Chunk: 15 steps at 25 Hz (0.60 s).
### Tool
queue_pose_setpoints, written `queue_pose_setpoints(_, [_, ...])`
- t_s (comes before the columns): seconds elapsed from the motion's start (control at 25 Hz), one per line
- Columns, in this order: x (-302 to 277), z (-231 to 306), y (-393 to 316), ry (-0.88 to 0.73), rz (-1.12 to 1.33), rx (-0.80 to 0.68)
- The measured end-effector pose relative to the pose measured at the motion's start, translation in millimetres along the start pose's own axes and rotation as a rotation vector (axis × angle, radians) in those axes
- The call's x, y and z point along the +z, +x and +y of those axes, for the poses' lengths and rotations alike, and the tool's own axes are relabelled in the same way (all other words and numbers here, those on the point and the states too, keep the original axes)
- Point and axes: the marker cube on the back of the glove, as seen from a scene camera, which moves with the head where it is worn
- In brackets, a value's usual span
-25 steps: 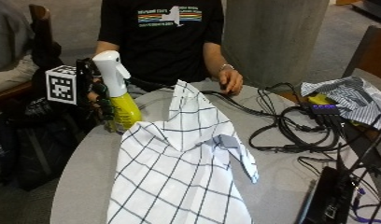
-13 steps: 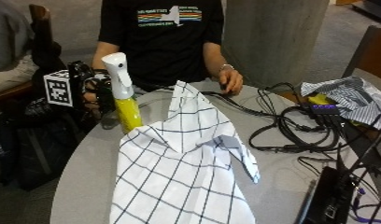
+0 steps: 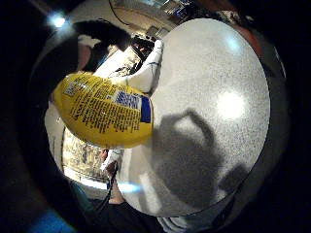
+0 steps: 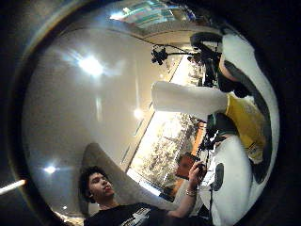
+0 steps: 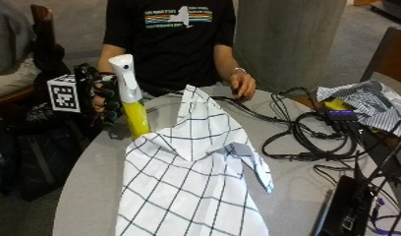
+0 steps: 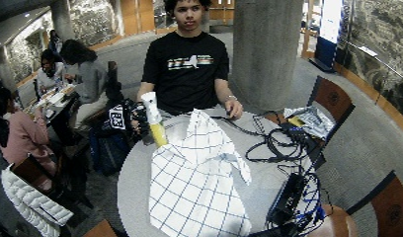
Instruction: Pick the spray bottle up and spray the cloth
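- Our gloved right hand (image 5: pixel 103 101) grips the spray bottle (image 5: pixel 129 96) upright at the tabletop (image 5: pixel 89 182) edge
- We should turn its nozzle toward the checked cloth (image 5: pixel 190 187) before squeezing

right hand (image 5: pixel 103 101) raised, fingers (image 5: pixel 111 103) curled gripping.

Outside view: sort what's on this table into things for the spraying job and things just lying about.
For the job:
- spray bottle, yellow with a white head, gripped by the gloved right hand
- checked cloth, spread on the table

Lying about:
- black cables
- striped cloth at the far edge
- black device near the front edge
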Motion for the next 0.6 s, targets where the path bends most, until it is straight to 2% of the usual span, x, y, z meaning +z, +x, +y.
queue_pose_setpoints(0.36, [9, 1, -3, -0.133, 0.061, 0.012])
queue_pose_setpoints(0.6, [13, 0, -3, -0.152, 0.078, 0.023])
